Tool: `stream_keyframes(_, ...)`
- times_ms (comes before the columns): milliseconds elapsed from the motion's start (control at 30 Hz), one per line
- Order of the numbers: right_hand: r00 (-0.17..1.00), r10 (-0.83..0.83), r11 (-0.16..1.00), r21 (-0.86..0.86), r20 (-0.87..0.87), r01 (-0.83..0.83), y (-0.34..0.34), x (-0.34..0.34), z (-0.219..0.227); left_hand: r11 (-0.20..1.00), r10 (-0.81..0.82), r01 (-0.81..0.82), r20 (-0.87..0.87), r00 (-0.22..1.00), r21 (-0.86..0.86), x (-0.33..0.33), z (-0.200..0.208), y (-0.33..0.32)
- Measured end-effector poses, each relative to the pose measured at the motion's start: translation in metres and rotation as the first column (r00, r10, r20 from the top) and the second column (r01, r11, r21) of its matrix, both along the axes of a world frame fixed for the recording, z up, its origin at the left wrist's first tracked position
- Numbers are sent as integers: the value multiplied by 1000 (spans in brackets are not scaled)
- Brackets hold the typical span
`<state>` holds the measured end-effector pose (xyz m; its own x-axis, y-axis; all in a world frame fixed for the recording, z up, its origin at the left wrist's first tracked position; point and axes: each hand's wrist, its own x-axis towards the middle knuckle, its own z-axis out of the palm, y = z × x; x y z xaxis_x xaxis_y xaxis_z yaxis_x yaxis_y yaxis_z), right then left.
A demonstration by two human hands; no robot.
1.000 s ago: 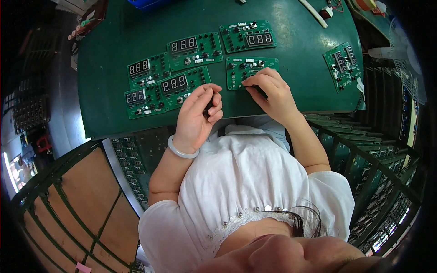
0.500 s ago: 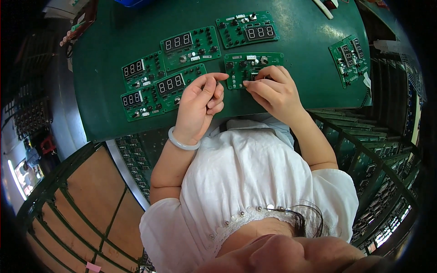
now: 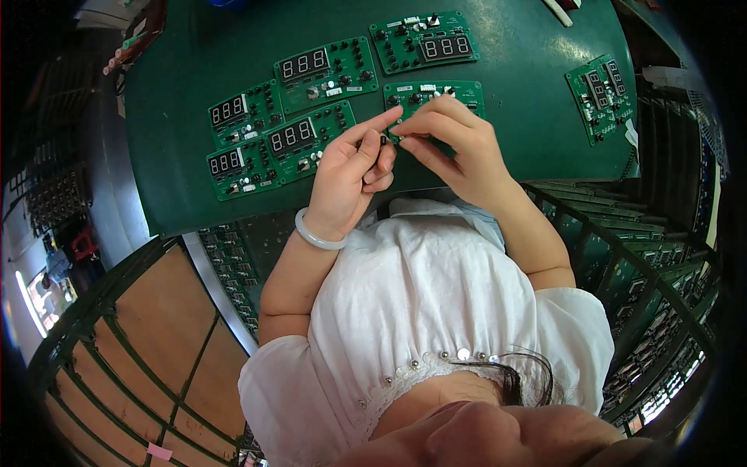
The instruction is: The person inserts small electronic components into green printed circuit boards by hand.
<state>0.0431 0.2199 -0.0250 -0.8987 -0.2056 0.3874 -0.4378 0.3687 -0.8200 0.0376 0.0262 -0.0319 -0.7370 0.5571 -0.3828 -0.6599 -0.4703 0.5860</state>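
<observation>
My left hand (image 3: 346, 175) is closed with its index finger stretched out. Small black parts (image 3: 382, 141) show between its thumb and curled fingers. Close beside that fingertip, my right hand (image 3: 463, 152) pinches thumb and fingers together at the left edge of a green circuit board (image 3: 395, 99). Whatever is in that pinch is too small to name. The right hand covers much of this board, including its lower part. Just left of my left hand lies another circuit board (image 3: 333, 124) with a three-digit display, partly hidden by the hand.
More green circuit boards with digit displays lie on the green table (image 3: 513, 93): one at the back (image 3: 447, 70), several at the left (image 3: 342, 62), and one at the far right (image 3: 583, 109). Racks of boards (image 3: 661, 257) stand right of me, a metal-framed brown panel (image 3: 156, 327) left.
My right hand has shifted left from the middle of the board to its left edge, near my left fingertip. The left hand has moved slightly right. The view has shifted a little.
</observation>
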Motion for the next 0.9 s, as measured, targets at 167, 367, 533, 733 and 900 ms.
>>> stream_keyframes(167, 994, 18, 1000, -19, 112, -16, -8, -4, -4, 994, 3, -12, -82, 997, -110, 2, -1, 7)
stream_keyframes(367, 949, 25, 998, -63, 315, -5, -4, -2, 1, 984, -39, 15, -133, 990, -175, 3, -7, 8)
stream_keyframes(533, 925, -9, 996, -74, 381, 41, -4, 1, 6, 985, -82, 48, -201, 976, -165, 5, -14, 6)
stream_keyframes(733, 843, 118, 956, -290, 524, 46, -2, 4, 5, 899, -213, -93, -614, 760, -428, 7, -11, 3)
stream_keyframes(900, 859, 142, 968, -251, 492, -16, -2, 6, 3, 915, -228, -44, -604, 764, -401, 8, -9, 4)
